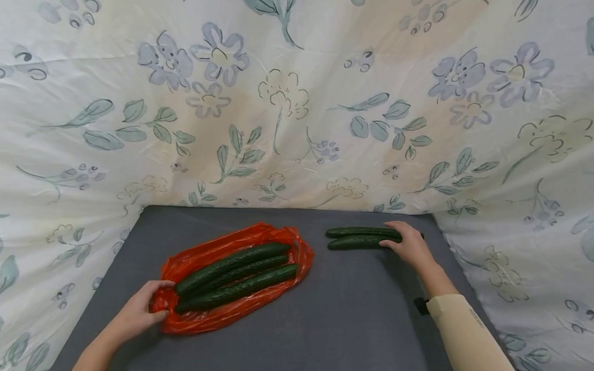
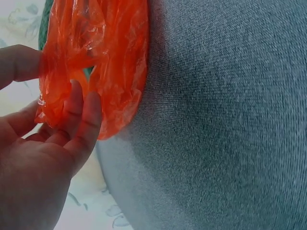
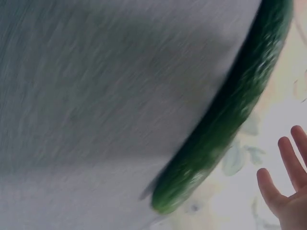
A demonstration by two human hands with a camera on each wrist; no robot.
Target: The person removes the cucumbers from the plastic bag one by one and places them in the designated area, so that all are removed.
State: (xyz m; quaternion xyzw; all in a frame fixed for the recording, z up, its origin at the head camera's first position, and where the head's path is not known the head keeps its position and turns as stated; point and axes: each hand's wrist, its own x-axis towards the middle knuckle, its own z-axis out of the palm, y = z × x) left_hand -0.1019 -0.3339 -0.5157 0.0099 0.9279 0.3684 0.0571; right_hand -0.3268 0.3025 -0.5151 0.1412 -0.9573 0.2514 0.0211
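Head: left hand (image 1: 139, 311) grips a red bag (image 1: 186, 325), three cucumbers (image 1: 245, 274) just beyond; right hand (image 1: 415, 249), fingers apart, has two loose cucumbers (image 1: 356, 242) beneath. Left wrist: bag likely flimsy; bunch its edge. Right wrist: cucumber (image 3: 223, 109) likely stiff; grip mid-length.

A flat, dark grey tabletop (image 1: 351, 320) with a woven texture is enclosed at the back and both sides by cream fabric (image 1: 302, 172), gently creased and printed with lavender flowers (image 1: 220, 55), pale yellow blossoms (image 1: 283, 93) and blue-green leafy sprigs (image 1: 236, 139). Soft shadows (image 1: 400, 276) are cast across the grey by diffuse light.
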